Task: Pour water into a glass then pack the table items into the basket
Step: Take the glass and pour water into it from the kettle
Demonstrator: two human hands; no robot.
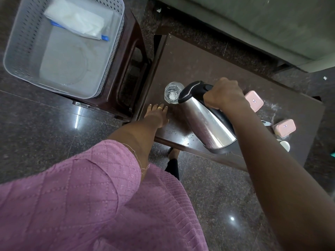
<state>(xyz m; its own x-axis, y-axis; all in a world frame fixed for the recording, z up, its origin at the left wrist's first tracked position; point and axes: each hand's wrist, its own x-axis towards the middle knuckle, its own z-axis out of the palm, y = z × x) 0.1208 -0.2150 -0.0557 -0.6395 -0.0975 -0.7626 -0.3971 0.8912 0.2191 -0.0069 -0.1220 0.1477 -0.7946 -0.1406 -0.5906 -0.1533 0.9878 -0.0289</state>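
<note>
My right hand (223, 96) grips the black handle of a steel kettle (208, 122), which is tilted with its spout over a clear glass (172, 95) on the dark brown table (199, 64). Water is in the glass. My left hand (157, 115) lies flat on the table's near left edge, just below the glass, fingers spread and holding nothing. A grey perforated basket (21, 51) stands on a dark stool at the upper left, with a white packet and a blue-handled item inside.
Two pink lidded boxes (253, 101) (284, 127) and a small white cup (285, 145) sit on the table's right part. The stool (134, 69) stands close to the table's left end. A dark polished floor surrounds them, and a grey sofa edge (272, 24) runs along the top.
</note>
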